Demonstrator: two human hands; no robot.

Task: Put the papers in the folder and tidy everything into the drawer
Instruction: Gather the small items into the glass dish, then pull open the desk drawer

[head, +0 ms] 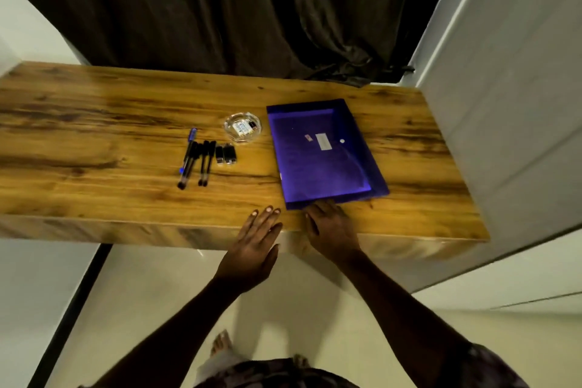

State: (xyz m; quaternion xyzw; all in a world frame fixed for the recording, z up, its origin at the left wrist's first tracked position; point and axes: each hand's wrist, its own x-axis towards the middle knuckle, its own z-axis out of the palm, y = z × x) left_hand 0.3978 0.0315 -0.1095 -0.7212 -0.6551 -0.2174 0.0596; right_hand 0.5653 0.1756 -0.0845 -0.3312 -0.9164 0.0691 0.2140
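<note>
A blue plastic folder (324, 151) with a snap button lies flat on the right half of the wooden table (94, 135). My right hand (330, 230) reaches over the table's front edge, its fingers touching the folder's near edge. My left hand (255, 249) hovers at the front edge to the left of the folder, fingers straight and holding nothing. Several pens (196, 161) lie side by side in the middle of the table. Two small dark clips (225, 154) sit just right of them. No loose papers are in sight, and no drawer shows.
A glass dish (242, 127) holding small items stands behind the clips, left of the folder. Dark curtains (220, 9) hang behind the table. A white wall or cabinet (519, 104) rises at the right end. Pale floor lies below.
</note>
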